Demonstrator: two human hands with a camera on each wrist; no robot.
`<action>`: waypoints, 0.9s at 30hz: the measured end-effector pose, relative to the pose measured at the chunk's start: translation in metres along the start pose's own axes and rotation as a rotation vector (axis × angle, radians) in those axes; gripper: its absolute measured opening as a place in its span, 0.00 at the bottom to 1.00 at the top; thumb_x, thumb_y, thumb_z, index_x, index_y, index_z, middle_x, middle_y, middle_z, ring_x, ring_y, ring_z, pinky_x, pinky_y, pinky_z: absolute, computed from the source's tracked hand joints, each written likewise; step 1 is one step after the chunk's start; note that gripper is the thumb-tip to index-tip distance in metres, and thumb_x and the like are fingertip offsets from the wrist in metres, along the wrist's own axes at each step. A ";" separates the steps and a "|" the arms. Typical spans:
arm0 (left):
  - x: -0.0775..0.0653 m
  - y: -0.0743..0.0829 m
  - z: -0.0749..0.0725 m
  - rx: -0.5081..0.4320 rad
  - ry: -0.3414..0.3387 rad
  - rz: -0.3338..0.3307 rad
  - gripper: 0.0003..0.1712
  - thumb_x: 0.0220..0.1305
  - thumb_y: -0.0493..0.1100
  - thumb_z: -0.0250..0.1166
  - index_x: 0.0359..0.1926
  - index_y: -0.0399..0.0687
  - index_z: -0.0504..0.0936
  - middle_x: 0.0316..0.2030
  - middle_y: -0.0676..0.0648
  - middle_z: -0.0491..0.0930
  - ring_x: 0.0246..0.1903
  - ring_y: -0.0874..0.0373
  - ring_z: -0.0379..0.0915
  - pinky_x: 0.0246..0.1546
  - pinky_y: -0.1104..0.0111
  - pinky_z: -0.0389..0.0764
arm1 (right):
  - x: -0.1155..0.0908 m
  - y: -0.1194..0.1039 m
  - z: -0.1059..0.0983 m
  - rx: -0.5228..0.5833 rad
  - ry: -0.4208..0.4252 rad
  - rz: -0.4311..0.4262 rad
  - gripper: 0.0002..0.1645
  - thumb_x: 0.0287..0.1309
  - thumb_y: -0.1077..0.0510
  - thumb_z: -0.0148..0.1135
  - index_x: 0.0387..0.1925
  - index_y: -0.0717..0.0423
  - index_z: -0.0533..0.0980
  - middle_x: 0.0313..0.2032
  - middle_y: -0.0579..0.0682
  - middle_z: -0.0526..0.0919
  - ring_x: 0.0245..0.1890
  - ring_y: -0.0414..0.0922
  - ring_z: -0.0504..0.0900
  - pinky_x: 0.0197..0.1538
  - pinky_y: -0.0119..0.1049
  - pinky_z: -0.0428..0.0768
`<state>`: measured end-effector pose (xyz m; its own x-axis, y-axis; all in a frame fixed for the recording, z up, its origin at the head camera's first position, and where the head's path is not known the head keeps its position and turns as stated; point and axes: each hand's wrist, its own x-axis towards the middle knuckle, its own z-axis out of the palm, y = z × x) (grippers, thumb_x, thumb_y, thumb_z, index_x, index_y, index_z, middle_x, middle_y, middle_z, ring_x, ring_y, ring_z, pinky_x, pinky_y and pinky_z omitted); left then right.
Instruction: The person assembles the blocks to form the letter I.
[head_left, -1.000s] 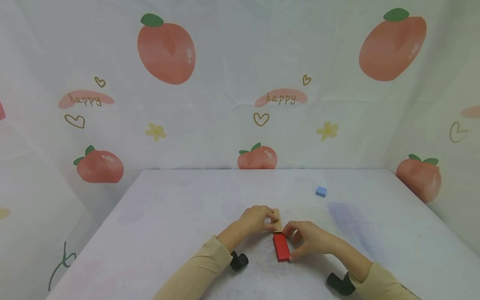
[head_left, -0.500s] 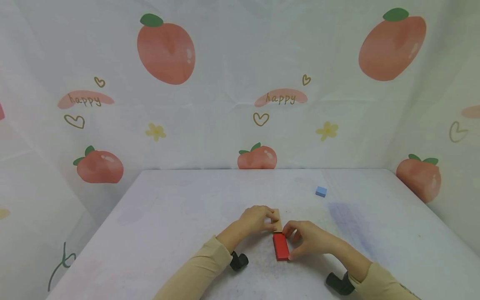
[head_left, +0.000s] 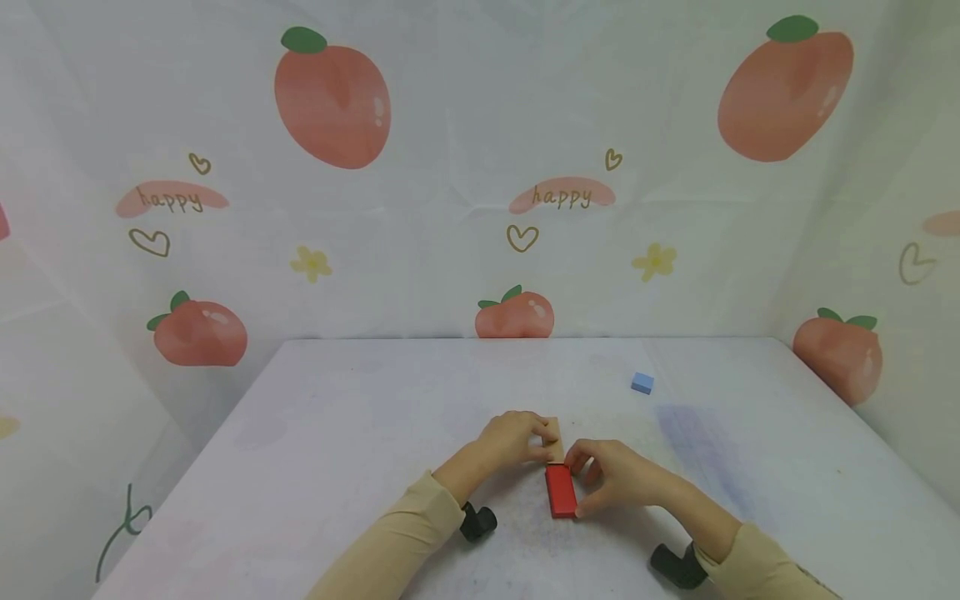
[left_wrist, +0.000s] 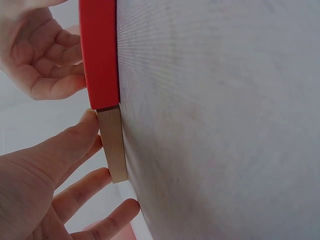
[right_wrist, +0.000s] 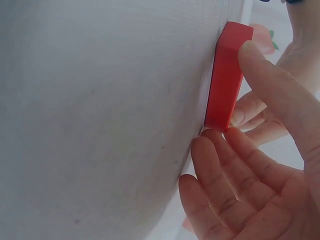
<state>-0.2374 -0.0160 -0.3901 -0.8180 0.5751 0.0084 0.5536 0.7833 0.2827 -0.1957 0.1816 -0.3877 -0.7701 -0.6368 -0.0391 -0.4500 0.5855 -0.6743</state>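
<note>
On the table, a red rectangular block [head_left: 561, 492] lies flat, end to end with a plain wooden block [head_left: 555, 442] beyond it. My left hand [head_left: 512, 438] holds the wooden block from its left side, the thumb by the end that meets the red block [left_wrist: 100, 55] and other fingers farther along. My right hand [head_left: 622, 473] grips the red block from the right, its thumb at the near corner and fingertips by the far end. In the left wrist view the wooden block [left_wrist: 114, 145] looks thinner than the red one, and little or no gap shows between them.
A small blue block [head_left: 642, 383] sits farther back on the white table [head_left: 360, 467], to the right. Black cameras [head_left: 477, 523] are strapped at both wrists. A printed cloth [head_left: 450, 167] hangs behind the table and along its sides.
The red block and my right hand have slid slightly away from me, narrowing the dark gap to the wooden block. My left hand and the wooden block stay put.
</note>
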 end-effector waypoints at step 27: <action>0.002 -0.001 0.001 0.013 -0.018 -0.013 0.17 0.53 0.52 0.68 0.45 0.56 0.85 0.53 0.55 0.80 0.54 0.57 0.76 0.49 0.66 0.77 | 0.002 -0.002 0.000 0.006 -0.001 0.036 0.28 0.38 0.54 0.76 0.42 0.59 0.73 0.37 0.49 0.81 0.32 0.38 0.77 0.35 0.27 0.76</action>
<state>-0.2388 -0.0154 -0.3916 -0.8225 0.5687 -0.0122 0.5449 0.7938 0.2702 -0.1956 0.1791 -0.3862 -0.7855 -0.6155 -0.0640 -0.4191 0.6052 -0.6768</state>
